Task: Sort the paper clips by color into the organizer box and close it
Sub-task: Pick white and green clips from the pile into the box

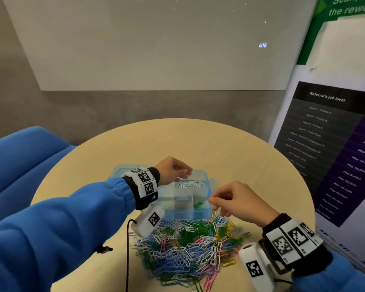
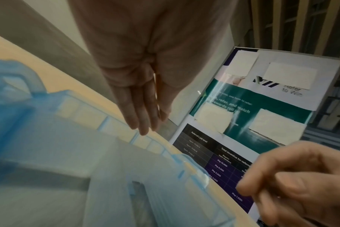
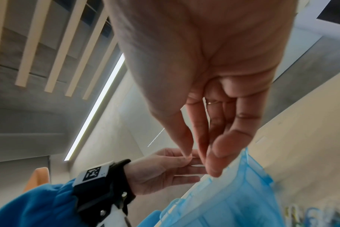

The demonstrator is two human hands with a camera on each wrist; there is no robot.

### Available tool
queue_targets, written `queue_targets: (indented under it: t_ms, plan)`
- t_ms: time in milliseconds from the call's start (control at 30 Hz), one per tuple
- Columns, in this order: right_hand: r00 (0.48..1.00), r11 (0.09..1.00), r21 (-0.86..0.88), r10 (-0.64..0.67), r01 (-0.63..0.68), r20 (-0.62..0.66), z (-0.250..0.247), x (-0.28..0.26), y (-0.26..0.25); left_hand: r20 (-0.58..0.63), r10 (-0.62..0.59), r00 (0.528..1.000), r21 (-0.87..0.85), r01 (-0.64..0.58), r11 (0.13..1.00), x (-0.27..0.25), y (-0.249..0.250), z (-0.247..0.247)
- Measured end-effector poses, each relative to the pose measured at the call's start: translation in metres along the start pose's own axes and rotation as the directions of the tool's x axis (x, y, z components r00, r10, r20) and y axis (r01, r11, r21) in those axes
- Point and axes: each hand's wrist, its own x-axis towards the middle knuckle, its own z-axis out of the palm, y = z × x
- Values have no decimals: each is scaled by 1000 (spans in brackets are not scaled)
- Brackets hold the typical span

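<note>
left hand (image 1: pixel 173 169) fingers loosely curled, empty, over organizer box (image 1: pixel 207 211) | right hand (image 1: pixel 238 202) fingers pinched together above paper clips (image 1: pixel 190 247), grip contents unclear | desk (image 1: pixel 198 144)

Open tabletop (image 1: pixel 177 142) beyond organizer box (image 1: pixel 207 184); near side blocked by paper clip pile (image 1: pixel 188 247), right by poster board (image 1: pixel 329 157).

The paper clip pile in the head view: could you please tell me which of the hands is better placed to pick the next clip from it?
Probably the right hand: it hovers at the pile's far edge, fingertips pointing down at the clips. The left hand is farther off, over the organizer box's compartment of white clips.
</note>
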Motion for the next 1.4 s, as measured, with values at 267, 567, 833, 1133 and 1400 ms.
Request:
queue_targets:
  t_ms: [267,567,833,1133,1400]
  plan:
    - [983,976,-191,-77,109,167,4,-14,4,109,219,970,293,-242,925,-77,16,-14]
    - [955,918,-343,-103,198,277,27,-22,6,277,55,959,623,-223,750,-130,-2,-2]
    - [944,781,-566,-86,263,320,38,-15,2,294,57,954,760,-269,592,-125,-8,24]
    - [945,946,-282,-65,161,321,21,-5,11,254,87,963,830,-263,491,-122,-8,30]
    - [955,995,100,-10,-20,297,7,13,7,300,88,950,819,-303,487,-120,-7,33]
